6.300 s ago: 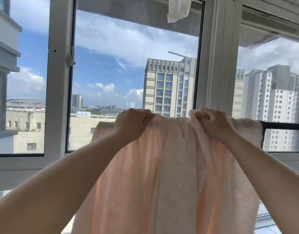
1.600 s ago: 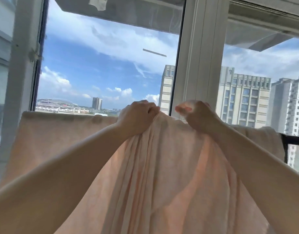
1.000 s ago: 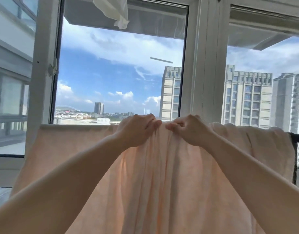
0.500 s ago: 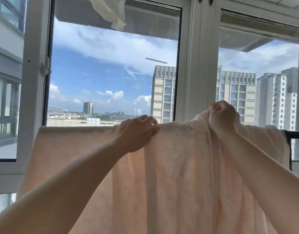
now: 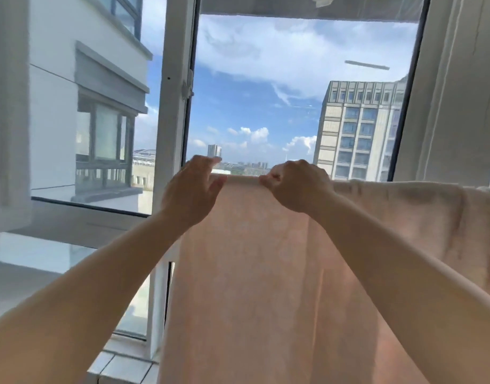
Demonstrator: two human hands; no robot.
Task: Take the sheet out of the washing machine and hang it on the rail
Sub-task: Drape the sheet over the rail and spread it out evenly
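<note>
Right hand (image 5: 297,187) was curled onto the top fold of the sheet (image 5: 266,273), fingers pinching the cloth where it bent over the rail. Left hand (image 5: 192,189) sat at the sheet's left top corner with fingers spread and mostly straight, touching or just brushing the fold; I saw no pinch there. The rail itself was hidden under the cloth, so I placed it only by the straight upper edge of the fabric. The sheet, a pale peach, hung down from that edge to the bottom of the view and ran off to the right, where it looked bunched and creased. I judged the hanging mostly done and the step in hand to be spreading and evening the cloth along the rail. Next move, as I read it: draw the left edge further left and smooth the gathers at the right end. Left of the sheet's edge there was open room in front of the window frame (image 5: 171,106); the upright stood just behind the left hand, and a white curtain (image 5: 459,92) closed in the right side.
</note>
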